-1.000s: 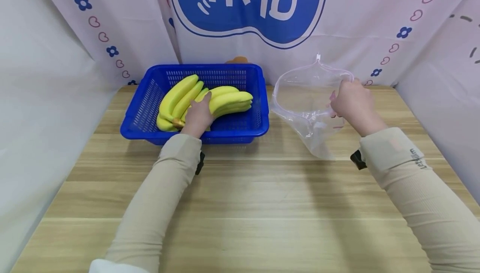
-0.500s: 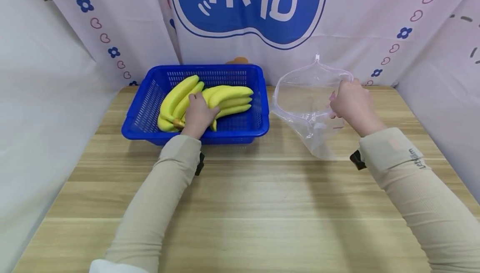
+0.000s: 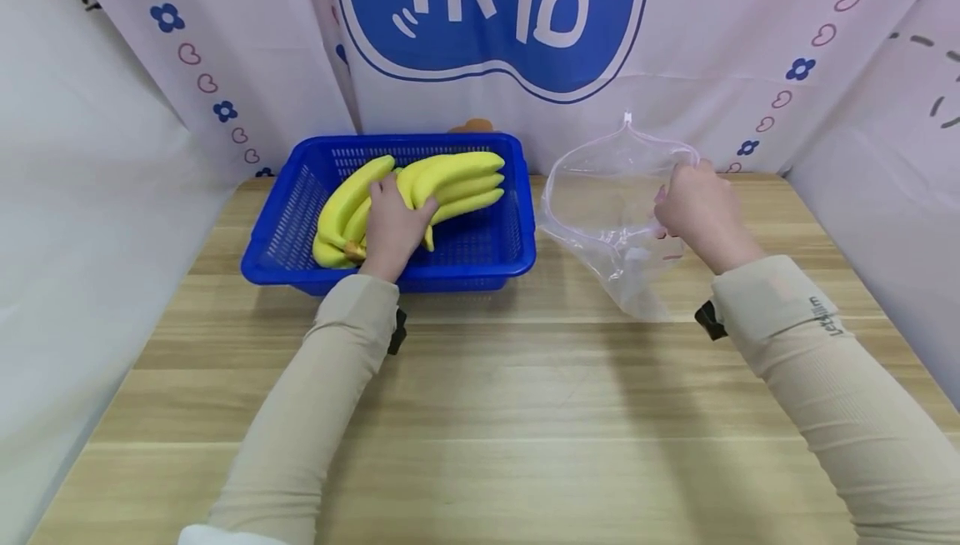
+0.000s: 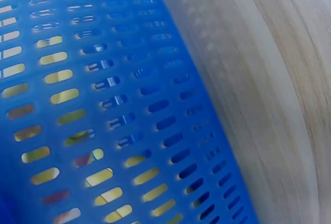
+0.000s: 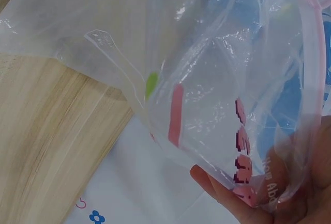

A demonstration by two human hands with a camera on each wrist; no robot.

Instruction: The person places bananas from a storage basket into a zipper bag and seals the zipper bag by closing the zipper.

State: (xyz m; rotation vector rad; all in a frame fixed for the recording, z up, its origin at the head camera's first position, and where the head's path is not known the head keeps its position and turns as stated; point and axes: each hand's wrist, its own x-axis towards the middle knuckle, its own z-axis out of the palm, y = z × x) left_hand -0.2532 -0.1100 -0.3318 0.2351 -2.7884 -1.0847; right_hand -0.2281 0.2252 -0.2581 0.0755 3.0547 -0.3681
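In the head view, a blue slotted basket [image 3: 519, 237] holds two bunches of bananas. My left hand [image 3: 393, 228] reaches over its front rim and grips the stem end of the right bunch of bananas [image 3: 461, 180]; the fingertips are partly hidden. The left bunch of bananas [image 3: 341, 213] lies against that hand. Off to the right, my right hand [image 3: 701, 212] pinches the edge of a clear zip bag [image 3: 592, 195], whose mouth gapes toward the basket. The right wrist view shows its fingers [image 5: 220, 193] at the bag's printed side. Basket wall [image 4: 129, 105] fills most of the left wrist view.
The basket stands at the back of a wooden table [image 3: 510, 395], before a white printed curtain [image 3: 420, 103]. White sheets hang along both sides. A zip slider [image 3: 627, 117] sits at the bag's top corner.
My left hand has shifted its hold on the right bunch, and the bananas' tips have risen toward the basket's back rim. The right hand keeps holding the bag in nearly the same place.
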